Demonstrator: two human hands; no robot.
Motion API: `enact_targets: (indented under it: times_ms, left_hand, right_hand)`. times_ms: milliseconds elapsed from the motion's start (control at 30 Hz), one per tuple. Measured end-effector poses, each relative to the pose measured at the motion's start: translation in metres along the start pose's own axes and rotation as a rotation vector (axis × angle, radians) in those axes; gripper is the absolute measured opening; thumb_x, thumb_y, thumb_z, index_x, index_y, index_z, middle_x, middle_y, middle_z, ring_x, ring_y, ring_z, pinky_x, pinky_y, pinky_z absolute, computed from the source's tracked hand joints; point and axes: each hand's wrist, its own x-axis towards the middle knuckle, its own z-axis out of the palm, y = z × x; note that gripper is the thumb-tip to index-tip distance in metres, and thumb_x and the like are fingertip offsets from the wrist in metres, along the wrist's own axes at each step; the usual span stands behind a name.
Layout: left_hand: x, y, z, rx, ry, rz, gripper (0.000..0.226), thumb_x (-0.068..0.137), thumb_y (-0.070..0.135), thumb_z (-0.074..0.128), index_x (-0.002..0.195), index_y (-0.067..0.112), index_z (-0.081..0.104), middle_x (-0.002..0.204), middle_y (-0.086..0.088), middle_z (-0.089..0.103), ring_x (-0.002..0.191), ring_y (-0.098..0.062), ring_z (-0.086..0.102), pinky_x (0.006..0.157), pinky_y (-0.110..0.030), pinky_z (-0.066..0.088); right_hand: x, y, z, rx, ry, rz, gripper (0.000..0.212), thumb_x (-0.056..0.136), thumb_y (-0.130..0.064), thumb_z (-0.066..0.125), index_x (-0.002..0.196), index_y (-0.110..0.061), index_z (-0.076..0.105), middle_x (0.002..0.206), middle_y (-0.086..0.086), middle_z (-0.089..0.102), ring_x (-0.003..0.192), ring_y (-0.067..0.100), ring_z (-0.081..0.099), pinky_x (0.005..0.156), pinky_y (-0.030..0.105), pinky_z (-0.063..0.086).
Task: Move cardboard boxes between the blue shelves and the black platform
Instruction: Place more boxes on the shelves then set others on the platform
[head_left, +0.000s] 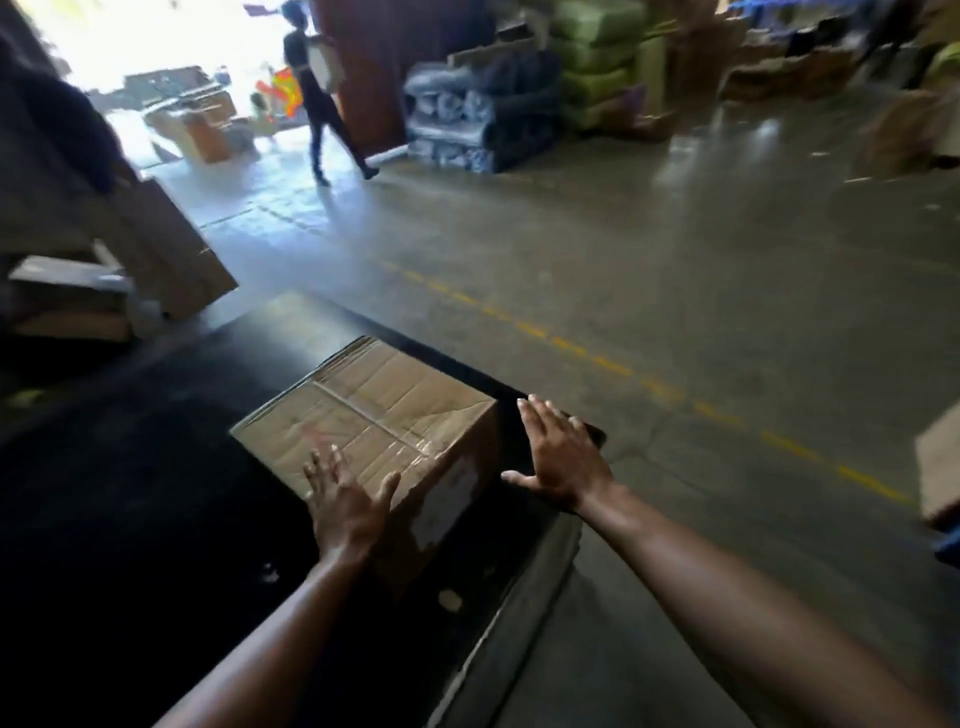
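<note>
Across the far side of the black platform (130, 493), a grey concrete floor (623, 234) is spreading out, with a dashed yellow line (613, 366) running slantwise over it. Beyond it, green bales (597, 57) are standing stacked next to a pile of grey-blue bundles (467, 119). Off the platform's far left corner, a big cardboard sheet (171, 249) is leaning over, and a low open carton (67, 296) is sitting just beside it. A person (317, 88) is walking near the bright doorway, carrying something pale. Part of another brown carton (940, 467) is showing at the right border of the view. Nothing is lying between our hands and the box.

We are stretching both bare arms forward over the platform's near right corner. Our left hand (345, 499) is spreading its fingers, palm down, over the near corner of the cardboard box (374, 410), holding nothing; we cannot tell whether it is touching the cardboard. Our right hand (563, 457) is flat with straight fingers and the thumb out, free of any load, hanging above the platform's right edge, just beside the box and apart from it.

The box is sitting on the platform near its right edge, closed, turned corner-on to us. Clear tape is crossing its creased brown top, and a pale label is showing on its right side.
</note>
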Motion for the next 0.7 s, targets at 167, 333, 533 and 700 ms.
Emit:
enact_targets:
  times_ms: [167, 333, 533, 700]
  left_hand:
    - [-0.014, -0.012, 0.013, -0.217, 0.091, -0.244, 0.115, 0.083, 0.053, 0.069, 0.155, 0.004, -0.006, 0.163, -0.016, -0.014, 0.15, -0.028, -0.012, 0.121, -0.041, 0.003]
    - [-0.017, -0.009, 0.021, -0.36, 0.123, -0.381, 0.112, 0.084, 0.05, 0.069, 0.157, 0.009, -0.005, 0.165, -0.008, -0.006, 0.149, -0.023, 0.015, 0.109, -0.021, 0.015]
    - [0.009, -0.022, 0.019, -0.311, 0.146, -0.345, 0.116, 0.078, 0.059, 0.071, 0.158, 0.013, 0.001, 0.165, -0.007, 0.01, 0.146, -0.021, 0.027, 0.114, -0.023, 0.022]
    - [0.04, -0.04, 0.014, -0.26, 0.128, -0.307, 0.118, 0.072, 0.07, 0.067, 0.158, 0.014, 0.008, 0.163, -0.009, 0.019, 0.145, -0.023, 0.032, 0.117, -0.034, 0.03]
  right_hand:
    - [0.062, -0.019, 0.027, 0.079, -0.062, -0.112, 0.108, 0.08, -0.074, 0.051, 0.155, -0.008, 0.013, 0.162, 0.013, 0.017, 0.148, 0.028, 0.021, 0.114, 0.048, 0.026]
    - [0.127, -0.03, 0.048, 0.213, -0.13, -0.123, 0.106, 0.082, -0.076, 0.044, 0.154, -0.003, 0.016, 0.16, 0.015, 0.021, 0.148, 0.025, 0.021, 0.116, 0.043, 0.023]
    - [0.178, -0.03, 0.061, 0.329, -0.195, -0.117, 0.117, 0.067, -0.084, 0.056, 0.154, -0.013, 0.022, 0.151, 0.01, 0.04, 0.131, 0.031, 0.048, 0.104, 0.04, 0.042]
    - [0.198, -0.028, 0.068, 0.48, -0.259, -0.111, 0.119, 0.066, -0.076, 0.067, 0.155, -0.015, 0.017, 0.152, 0.011, 0.039, 0.133, 0.028, 0.046, 0.108, 0.039, 0.039]
